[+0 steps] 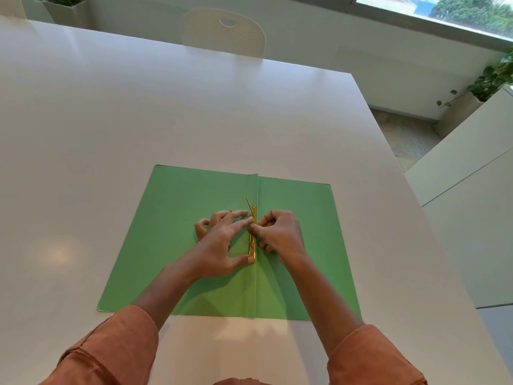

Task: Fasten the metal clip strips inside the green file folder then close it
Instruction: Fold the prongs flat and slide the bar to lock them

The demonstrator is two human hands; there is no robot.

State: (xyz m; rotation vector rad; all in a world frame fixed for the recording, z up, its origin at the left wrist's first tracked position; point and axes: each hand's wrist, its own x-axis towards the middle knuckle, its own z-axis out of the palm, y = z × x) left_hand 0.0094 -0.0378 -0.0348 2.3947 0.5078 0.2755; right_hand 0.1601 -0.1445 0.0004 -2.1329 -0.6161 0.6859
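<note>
The folder [194, 245] lies open and flat on the table [138, 120], near my edge, spine fold running away from me down its middle. The clip [253, 240] sits on that fold, roughly midway along it.

Handling, as I judge it: the folder is thin card, light, and will slide on this glossy top unless held down. It creases easily, so I should press only near the fold. The clip is thin brass-coloured sheet metal, stiff along the bar but its prongs bend readily by finger. Edges are likely sharp, and repeated bending could snap a prong. Best hold: pin the bar flat at its near end, then work each prong close to its root, not at the tip.

Hands: my left hand [222, 245] is spread on the left leaf, thumb pressed against the bar's near end, forefinger reaching to the bar higher up. My right hand [280, 234] is curled, fingertips pinched at the bar's middle. Whether they grip a prong or a slider I cannot tell; that spot is too small to read. The two hands nearly meet over the bar.

Appearance: the folder is plain mid-green, matt, with rounded outer corners and a narrow raised flap along the fold. The clip is a slim gold strip. One thin prong [248, 202] stands up tilted at its far end, not yet laid flat. The near end appears flat.
</note>
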